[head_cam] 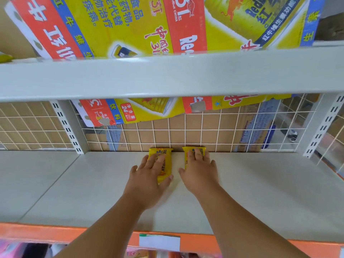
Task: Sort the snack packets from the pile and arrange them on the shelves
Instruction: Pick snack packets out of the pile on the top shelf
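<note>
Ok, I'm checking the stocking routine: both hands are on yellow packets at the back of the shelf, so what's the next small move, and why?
Probably lift both hands away. The left hand and right hand rest flat on the left packet and right packet, which already lie side by side, apart, against the wire grid at the back of the shelf.

The left snack packet (pixel 164 171), yellow with dark lettering, lies flat and lengthwise on the grey shelf (pixel 260 183) under the left-hand fingers (pixel 155 161), its far end beyond their tips, while the matching right snack packet (pixel 195 148) lies just beside it, mostly covered by the right-hand fingers (pixel 198 155).
</note>
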Demonstrator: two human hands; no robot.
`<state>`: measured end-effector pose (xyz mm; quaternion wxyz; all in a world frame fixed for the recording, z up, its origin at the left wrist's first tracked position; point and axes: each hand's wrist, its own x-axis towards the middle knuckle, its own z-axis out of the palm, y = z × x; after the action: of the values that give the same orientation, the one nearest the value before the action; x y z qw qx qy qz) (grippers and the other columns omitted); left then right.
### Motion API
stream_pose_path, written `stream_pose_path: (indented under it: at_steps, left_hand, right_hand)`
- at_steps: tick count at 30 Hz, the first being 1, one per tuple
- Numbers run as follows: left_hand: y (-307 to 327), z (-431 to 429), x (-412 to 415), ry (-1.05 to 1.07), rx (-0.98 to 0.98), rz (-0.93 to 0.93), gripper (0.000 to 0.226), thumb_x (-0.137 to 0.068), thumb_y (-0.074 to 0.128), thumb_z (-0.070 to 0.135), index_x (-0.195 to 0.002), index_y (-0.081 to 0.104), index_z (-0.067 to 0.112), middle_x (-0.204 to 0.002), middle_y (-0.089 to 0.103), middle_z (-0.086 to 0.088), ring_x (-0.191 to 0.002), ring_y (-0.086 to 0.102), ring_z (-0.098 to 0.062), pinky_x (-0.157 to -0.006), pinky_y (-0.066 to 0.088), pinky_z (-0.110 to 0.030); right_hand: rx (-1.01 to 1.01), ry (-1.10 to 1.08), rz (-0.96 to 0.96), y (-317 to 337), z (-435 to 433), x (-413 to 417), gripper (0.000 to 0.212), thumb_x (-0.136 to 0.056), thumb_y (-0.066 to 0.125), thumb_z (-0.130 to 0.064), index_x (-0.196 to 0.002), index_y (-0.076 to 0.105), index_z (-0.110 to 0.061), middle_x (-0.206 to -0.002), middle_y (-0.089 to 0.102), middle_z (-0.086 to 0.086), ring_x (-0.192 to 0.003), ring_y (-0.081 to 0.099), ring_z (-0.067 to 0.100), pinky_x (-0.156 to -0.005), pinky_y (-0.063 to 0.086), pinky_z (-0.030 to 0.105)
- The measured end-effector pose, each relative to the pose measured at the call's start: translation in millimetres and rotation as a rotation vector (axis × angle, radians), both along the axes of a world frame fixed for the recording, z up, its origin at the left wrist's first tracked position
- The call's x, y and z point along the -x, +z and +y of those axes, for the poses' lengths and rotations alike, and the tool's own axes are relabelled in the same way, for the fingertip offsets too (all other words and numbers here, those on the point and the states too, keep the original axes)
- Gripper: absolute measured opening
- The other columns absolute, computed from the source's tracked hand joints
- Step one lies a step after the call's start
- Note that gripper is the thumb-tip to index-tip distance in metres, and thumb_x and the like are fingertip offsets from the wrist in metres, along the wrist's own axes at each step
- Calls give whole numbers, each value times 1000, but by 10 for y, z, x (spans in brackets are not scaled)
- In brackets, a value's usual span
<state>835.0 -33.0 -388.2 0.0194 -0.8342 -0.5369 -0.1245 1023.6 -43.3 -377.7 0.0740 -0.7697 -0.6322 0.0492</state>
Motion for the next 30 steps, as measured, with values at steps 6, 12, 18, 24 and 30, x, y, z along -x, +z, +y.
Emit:
stream_pose_path:
  at_steps: [6,12,18,24,30]
  left_hand:
    - [283,-225,112,77,-35,-9,89,-83,9,81,-159,16,37,-166,23,8,-151,23,-22,-112,35,-50]
    - [507,-704,307,87,-59,-8,86,-84,12,78,-158,24,36,-156,41,11,-142,39,-15,-104,39,-43]
    - [916,-1411,802,-11,-114,-87,66,-89,36,67,-147,47,37,-140,61,9,-124,58,-17,-99,47,-40]
    - [2050,-1995,1944,139,-322,-144,58,-87,46,64,-136,59,35,-125,67,9,-110,64,-21,-91,52,-37]
    - [3410,-2777,3067,300,-510,-217,70,-82,35,69,-134,62,31,-126,69,5,-118,61,-24,-95,49,-40]
  right_hand:
    - [-67,74,-24,157,-324,5,81,-96,39,-63,-161,12,-23,-169,4,0,-155,2,30,-121,19,49]
    - [-142,116,-1,376,-824,70,80,-93,41,-63,-159,22,-22,-166,18,0,-153,12,28,-121,22,47]
    - [-293,181,11,743,-1439,456,63,-83,51,-50,-135,57,-15,-144,54,7,-135,46,30,-113,38,42]
    - [-454,394,40,1808,-1900,1453,59,-83,49,-43,-137,57,-20,-141,56,0,-131,49,23,-111,40,36]
    - [-584,536,58,3212,-2285,2523,52,-94,54,-38,-141,53,-17,-146,51,2,-136,43,23,-110,38,36]
